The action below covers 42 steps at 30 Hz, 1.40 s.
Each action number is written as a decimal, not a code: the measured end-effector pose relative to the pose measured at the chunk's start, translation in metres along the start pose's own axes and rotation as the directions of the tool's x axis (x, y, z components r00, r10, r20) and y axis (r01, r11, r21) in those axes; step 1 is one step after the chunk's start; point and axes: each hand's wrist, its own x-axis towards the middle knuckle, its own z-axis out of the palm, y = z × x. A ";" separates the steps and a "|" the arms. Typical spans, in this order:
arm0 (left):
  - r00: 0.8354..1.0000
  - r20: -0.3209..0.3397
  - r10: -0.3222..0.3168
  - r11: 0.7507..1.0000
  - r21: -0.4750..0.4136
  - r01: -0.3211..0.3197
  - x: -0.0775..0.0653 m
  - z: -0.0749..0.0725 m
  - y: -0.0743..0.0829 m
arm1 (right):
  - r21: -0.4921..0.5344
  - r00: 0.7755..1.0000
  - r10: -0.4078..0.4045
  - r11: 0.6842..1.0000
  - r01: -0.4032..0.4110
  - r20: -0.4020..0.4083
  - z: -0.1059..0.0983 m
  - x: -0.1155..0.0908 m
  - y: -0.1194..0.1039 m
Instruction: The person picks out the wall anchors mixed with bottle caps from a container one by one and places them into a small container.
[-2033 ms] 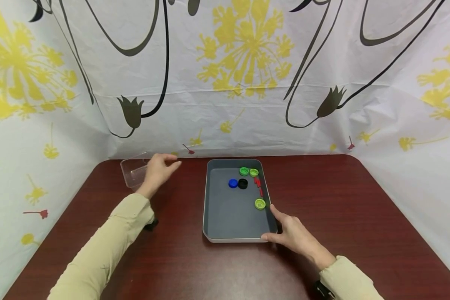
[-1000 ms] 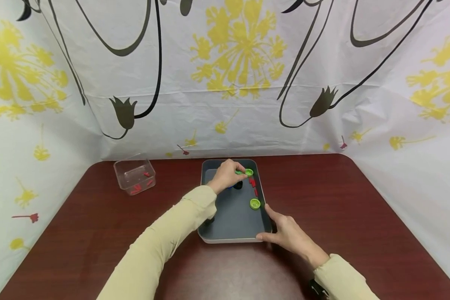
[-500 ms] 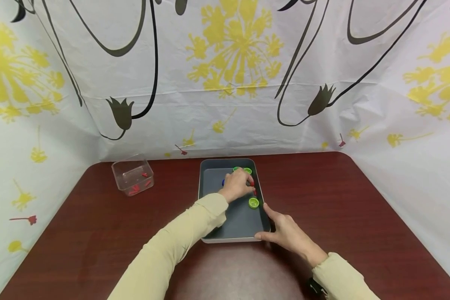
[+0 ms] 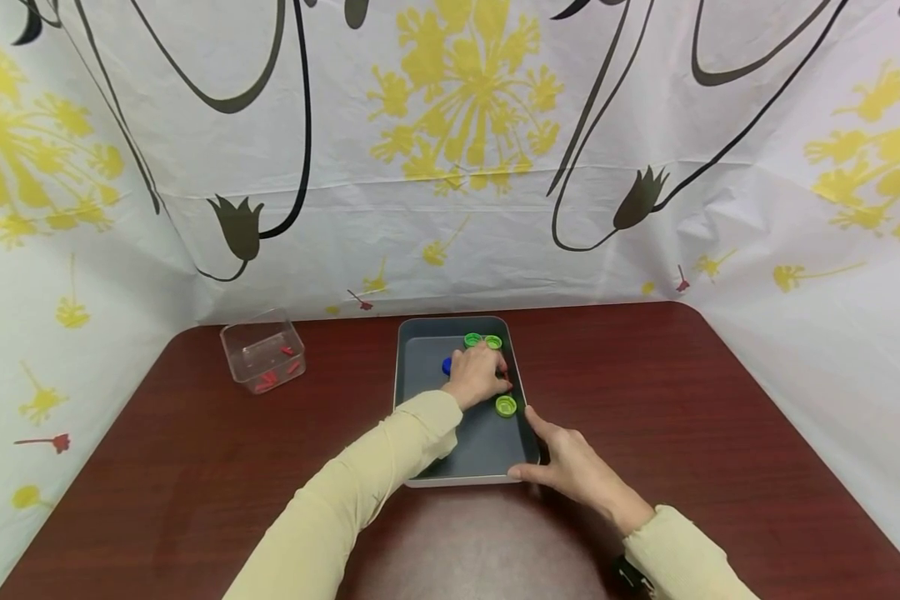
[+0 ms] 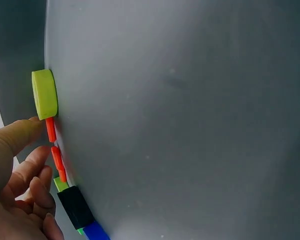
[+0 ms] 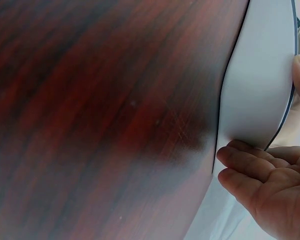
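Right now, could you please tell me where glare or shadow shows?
Head view: pale glare on the table in front of the tray, shadow below the right hand; left wrist view: the tray darkens toward the picture's right edge; right wrist view: hazy sheen on the table, low in frame.

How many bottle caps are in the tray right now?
5: green cap and lime cap at the far end, second lime cap nearest the right hand, blue cap and black cap beside the left hand, which may hide more.

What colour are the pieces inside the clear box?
The pieces are red; the head view shows them best.
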 end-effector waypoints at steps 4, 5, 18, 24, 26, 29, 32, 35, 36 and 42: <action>1.000 -0.005 0.000 1.000 0.007 0.000 0.000 0.001 0.001 | 0.005 1.000 0.011 1.000 -0.011 0.006 -0.001 0.000 0.000; 1.000 -0.005 0.001 1.000 0.009 -0.001 0.000 0.001 0.001 | 0.005 1.000 0.012 1.000 -0.012 0.007 -0.001 0.000 -0.001; 0.999 -0.016 0.027 0.998 0.062 -0.026 0.000 0.005 0.001 | 0.017 1.000 0.014 1.000 -0.014 0.015 -0.001 0.000 -0.003; 0.997 -0.037 0.064 0.993 0.100 -0.060 0.001 0.007 0.000 | 0.012 1.000 0.001 1.000 -0.001 0.009 -0.001 -0.001 -0.002; 0.997 -0.040 0.069 0.992 0.113 -0.064 0.001 0.008 0.000 | 0.013 1.000 -0.002 1.000 0.002 0.008 -0.001 -0.001 -0.002; 0.997 -0.038 0.071 0.990 0.124 -0.066 0.001 0.007 -0.001 | 0.016 1.000 -0.002 1.000 0.002 0.011 -0.001 -0.001 -0.002; 0.997 -0.033 0.071 0.991 0.116 -0.066 0.001 0.005 -0.001 | 0.022 1.000 0.006 1.000 -0.006 0.021 -0.001 -0.001 -0.002; 0.997 -0.036 0.064 0.994 0.091 -0.061 0.000 0.000 -0.003 | 0.026 1.000 0.015 1.000 -0.016 0.025 -0.001 -0.001 -0.002; 0.997 -0.039 0.060 0.995 0.077 -0.057 -0.001 -0.001 -0.004 | 0.028 1.000 0.018 0.999 -0.019 0.024 -0.001 -0.002 -0.002; 0.998 -0.063 0.014 0.998 -0.061 -0.018 -0.006 -0.011 -0.010 | 0.031 0.999 0.031 0.999 -0.031 0.028 0.000 -0.001 -0.002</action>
